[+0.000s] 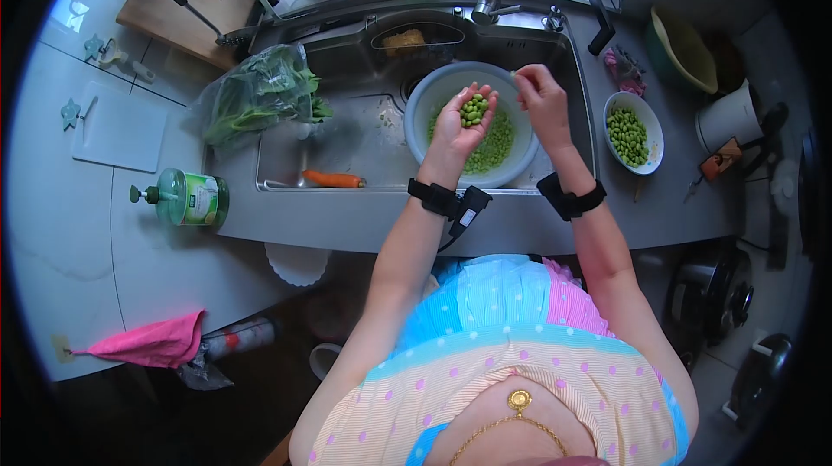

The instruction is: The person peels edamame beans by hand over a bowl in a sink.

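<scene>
Green beans (474, 110) are cradled in the open, cupped left hand (453, 128), best kept level above the basin (417, 113), right hand (544, 104) pinched alongside, hold unclear.

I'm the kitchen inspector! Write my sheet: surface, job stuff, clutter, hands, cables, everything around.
Surface: grey metal sink, small bits on its floor.
Job's things: round pale-blue basin in the sink, pale-green beans inside; oval white bowl of green beans to its right.
Clutter: orange carrot in the sink; clear plastic bag of leafy greens at left.
Hands: left hand palm up, cupping green beans; right hand raised, seemingly pinching something too small to name.
Cables: thin black cable by the left wristband, end hidden.
Surroundings: translucent green pump bottle, pink cloth, both left.
</scene>
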A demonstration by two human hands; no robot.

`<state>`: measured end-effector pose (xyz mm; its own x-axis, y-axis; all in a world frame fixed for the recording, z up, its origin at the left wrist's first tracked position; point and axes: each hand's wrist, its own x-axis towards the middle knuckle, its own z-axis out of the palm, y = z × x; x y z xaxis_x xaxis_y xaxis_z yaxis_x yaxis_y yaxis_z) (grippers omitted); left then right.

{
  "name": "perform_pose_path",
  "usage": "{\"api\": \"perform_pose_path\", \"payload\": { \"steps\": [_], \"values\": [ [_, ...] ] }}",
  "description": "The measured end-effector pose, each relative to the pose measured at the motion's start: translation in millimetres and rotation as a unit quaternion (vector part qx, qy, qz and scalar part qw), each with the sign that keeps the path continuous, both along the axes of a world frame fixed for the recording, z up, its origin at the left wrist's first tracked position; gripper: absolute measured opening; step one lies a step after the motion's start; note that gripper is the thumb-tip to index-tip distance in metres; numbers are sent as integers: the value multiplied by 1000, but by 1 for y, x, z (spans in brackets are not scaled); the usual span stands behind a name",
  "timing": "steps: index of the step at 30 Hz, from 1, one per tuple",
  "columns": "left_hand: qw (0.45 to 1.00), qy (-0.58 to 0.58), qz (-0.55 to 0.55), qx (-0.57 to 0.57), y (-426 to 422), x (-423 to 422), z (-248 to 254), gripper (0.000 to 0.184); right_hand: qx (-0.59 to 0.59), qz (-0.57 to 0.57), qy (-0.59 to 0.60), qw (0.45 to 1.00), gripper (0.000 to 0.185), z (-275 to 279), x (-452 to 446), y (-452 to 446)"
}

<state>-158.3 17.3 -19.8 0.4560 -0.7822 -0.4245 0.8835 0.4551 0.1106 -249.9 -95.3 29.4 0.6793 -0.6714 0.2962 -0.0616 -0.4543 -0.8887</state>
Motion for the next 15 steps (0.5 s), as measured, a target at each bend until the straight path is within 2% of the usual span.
{"api": "perform_pose_path", "payload": {
  "steps": [2, 3, 4, 5, 6, 7, 10, 13, 15],
  "values": [
    [1000, 16, 15, -4, 1, 3, -5, 18, 18, -19, -3, 1000, 8, 4, -9, -8],
    [1000, 22, 14, -7, -2, 6, -9, 18, -5, -18, 61, 998, 12, -6, -11, -18],
    [999, 29, 14, -8, -3, 7, -13, 18, -150, -43, 94, 983, 14, -24, -15, -25],
    [999, 36, 15, -9, -5, 8, -15, 18, -291, -68, 126, 946, 17, -44, -19, -31],
    [999, 24, 12, -20, -5, 7, -8, 19, -427, -91, 154, 887, 19, -38, -18, -27],
    [999, 12, 8, -31, -5, 5, -3, 20, -343, -59, 136, 928, 26, -32, -19, -23],
    [1000, 0, 1, -29, -5, -5, 7, 21, -202, 18, 73, 977, 20, -10, -16, -7],
    [999, -38, -21, -20, -13, -2, -8, 22, -208, 51, 32, 976, 12, -6, -1, 10],
    [998, -60, -33, -5, -18, -5, -15, 21, -250, 29, 67, 966, 8, -13, 7, 18]
  ]
}}
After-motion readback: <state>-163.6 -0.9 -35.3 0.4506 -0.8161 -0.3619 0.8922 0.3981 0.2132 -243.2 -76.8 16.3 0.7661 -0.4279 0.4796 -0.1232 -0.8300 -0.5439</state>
